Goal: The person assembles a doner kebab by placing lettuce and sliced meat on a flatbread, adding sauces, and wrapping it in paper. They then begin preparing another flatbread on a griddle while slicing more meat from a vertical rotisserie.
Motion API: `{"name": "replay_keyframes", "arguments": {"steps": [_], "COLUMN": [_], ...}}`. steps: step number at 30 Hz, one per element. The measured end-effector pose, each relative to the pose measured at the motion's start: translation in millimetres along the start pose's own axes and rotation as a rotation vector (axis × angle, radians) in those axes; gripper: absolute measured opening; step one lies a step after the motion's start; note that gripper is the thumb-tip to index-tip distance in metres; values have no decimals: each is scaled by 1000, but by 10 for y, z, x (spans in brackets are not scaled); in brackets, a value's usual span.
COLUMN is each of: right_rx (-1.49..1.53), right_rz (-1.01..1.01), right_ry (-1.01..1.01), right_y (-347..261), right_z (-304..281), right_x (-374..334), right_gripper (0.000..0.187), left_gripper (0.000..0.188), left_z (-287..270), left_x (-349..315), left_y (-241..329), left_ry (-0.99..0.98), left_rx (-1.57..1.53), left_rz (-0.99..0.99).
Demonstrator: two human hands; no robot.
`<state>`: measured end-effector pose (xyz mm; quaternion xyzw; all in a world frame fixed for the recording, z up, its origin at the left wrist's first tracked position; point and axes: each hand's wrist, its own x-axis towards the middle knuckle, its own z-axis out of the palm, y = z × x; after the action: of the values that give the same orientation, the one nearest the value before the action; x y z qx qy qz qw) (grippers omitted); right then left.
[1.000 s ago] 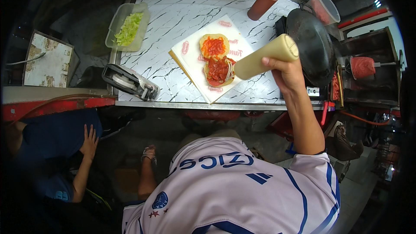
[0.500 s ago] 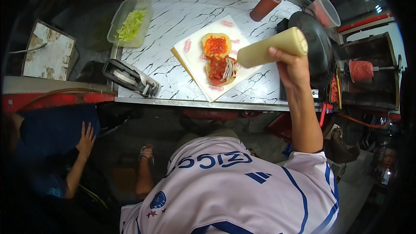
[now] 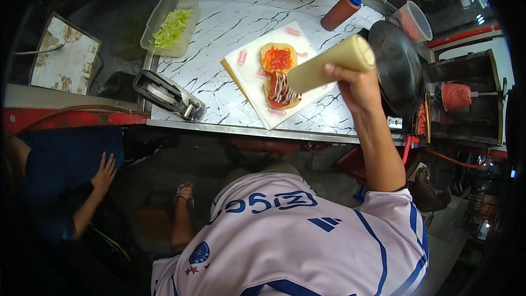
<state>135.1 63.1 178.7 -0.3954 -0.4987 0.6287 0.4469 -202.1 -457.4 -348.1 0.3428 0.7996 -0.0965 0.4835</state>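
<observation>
My right hand [image 3: 356, 82] grips a squeeze bottle [image 3: 329, 63] of pale cream sauce, tipped so its nozzle end points down at an opened bun. The bun's far half [image 3: 278, 58] carries orange-red sauce. Thin pale stripes of sauce cross the red topping on the near half [image 3: 282, 94], partly behind the bottle. Both halves lie on a stack of white printed paper sheets [image 3: 296, 115]. Low beside my body hangs my left hand [image 3: 185, 192], in a clear plastic glove and away from the counter; its fingers are too small and dim to read.
On the marble-patterned counter [image 3: 230, 0] stand a tub of shredded lettuce [image 3: 170, 27], a tape dispenser [image 3: 169, 96] and a blue-capped red sauce bottle [image 3: 341, 12]. To the right are a black pan [image 3: 397, 68] and meat on a spit [image 3: 456, 97]. Another person's hand [image 3: 104, 174] rests at lower left.
My right hand has moved the bottle a little left over the near bun half. The pale stripes there now spread across more of the topping. My left hand stays low.
</observation>
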Motion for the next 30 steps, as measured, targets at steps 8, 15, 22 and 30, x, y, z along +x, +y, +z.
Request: {"name": "replay_keyframes", "arguments": {"steps": [8, 15, 22, 30], "right_rx": [-33, -56, -56, -46], "right_rz": [-101, -186, -169, -136], "right_ry": [18, 61, 19, -14], "right_y": [12, -54, -82, -35], "right_z": [-121, -392, -348, -291], "right_x": [242, 451, 473, 593], "right_gripper": [41, 38, 42, 42], "left_gripper": [36, 36, 36, 36], "left_z": [58, 122, 189, 257], "left_x": [-30, -87, -135, -182], "left_y": [24, 33, 107, 147], "left_ry": [11, 16, 22, 30], "left_rx": [-45, -81, -113, -153], "left_rz": [-18, -43, -60, -75]}}
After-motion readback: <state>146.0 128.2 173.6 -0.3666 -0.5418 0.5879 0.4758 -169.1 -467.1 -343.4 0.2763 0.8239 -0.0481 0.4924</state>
